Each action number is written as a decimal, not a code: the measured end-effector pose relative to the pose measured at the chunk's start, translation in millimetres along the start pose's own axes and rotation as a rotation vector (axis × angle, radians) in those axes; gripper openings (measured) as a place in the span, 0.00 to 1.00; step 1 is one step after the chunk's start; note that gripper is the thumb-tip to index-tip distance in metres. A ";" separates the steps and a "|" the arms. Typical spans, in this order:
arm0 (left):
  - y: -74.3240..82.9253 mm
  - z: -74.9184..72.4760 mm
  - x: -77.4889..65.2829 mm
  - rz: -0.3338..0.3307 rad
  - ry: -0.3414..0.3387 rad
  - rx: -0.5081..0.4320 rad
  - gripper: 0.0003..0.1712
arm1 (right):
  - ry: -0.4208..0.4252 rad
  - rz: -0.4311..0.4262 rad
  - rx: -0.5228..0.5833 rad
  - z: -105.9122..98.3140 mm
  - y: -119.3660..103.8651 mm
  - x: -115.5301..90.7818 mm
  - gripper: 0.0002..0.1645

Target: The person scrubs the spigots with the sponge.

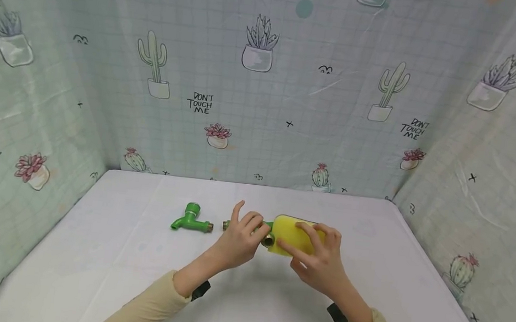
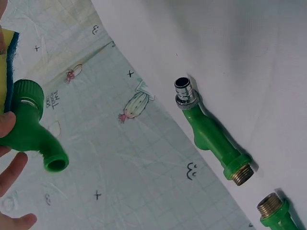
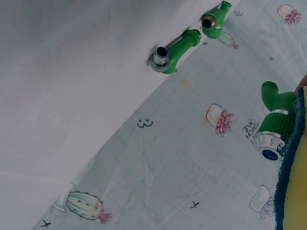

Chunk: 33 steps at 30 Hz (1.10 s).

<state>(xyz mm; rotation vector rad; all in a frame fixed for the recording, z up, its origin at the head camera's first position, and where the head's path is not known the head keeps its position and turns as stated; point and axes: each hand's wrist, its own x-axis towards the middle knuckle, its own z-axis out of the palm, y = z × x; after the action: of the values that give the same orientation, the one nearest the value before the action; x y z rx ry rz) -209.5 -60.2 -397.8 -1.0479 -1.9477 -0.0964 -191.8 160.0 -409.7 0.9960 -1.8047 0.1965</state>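
In the head view my left hand [image 1: 239, 240] grips a green water tap [image 2: 33, 122] near the middle of the table, its round open end [image 1: 268, 240] facing me. My right hand [image 1: 320, 259] holds a yellow sponge [image 1: 291, 233] against the right side of that tap, fingers spread over its near face. The sponge has a dark blue layer [image 3: 283, 187], seen edge-on in the right wrist view. Behind my left hand lies a second green tap [image 2: 216, 139] with a chrome nozzle; the hand hides most of it in the head view.
A third green tap [image 1: 190, 219] lies further left on the white table [image 1: 133, 274], its threaded end towards the second tap. Patterned cloth walls [image 1: 255, 92] with cactus drawings enclose the table at the back and both sides.
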 end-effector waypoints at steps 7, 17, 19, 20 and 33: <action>-3.6 -1.2 -0.2 -0.006 0.017 -0.116 0.13 | 0.007 0.040 -0.008 -7.1 9.8 -11.0 0.19; -10.6 -1.5 -4.8 -0.051 -0.057 0.016 0.33 | 0.046 0.170 0.097 -24.0 19.2 -12.9 0.18; -11.3 -1.3 -5.6 -0.052 -0.074 0.060 0.35 | 0.049 0.171 0.110 -26.1 19.4 -11.8 0.17; -11.6 -1.1 -5.9 -0.049 -0.081 0.074 0.35 | 0.048 0.171 0.114 -26.7 19.4 -11.5 0.17; -17.4 5.1 -7.8 -0.003 -0.016 0.079 0.21 | 0.036 0.167 0.158 -21.7 12.2 -8.3 0.17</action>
<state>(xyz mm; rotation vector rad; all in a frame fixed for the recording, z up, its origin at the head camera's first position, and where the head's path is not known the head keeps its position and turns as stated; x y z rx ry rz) -223.3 -74.1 -401.1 -0.9971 -1.9510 -0.0130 -184.1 184.2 -402.8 0.9450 -1.8618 0.4635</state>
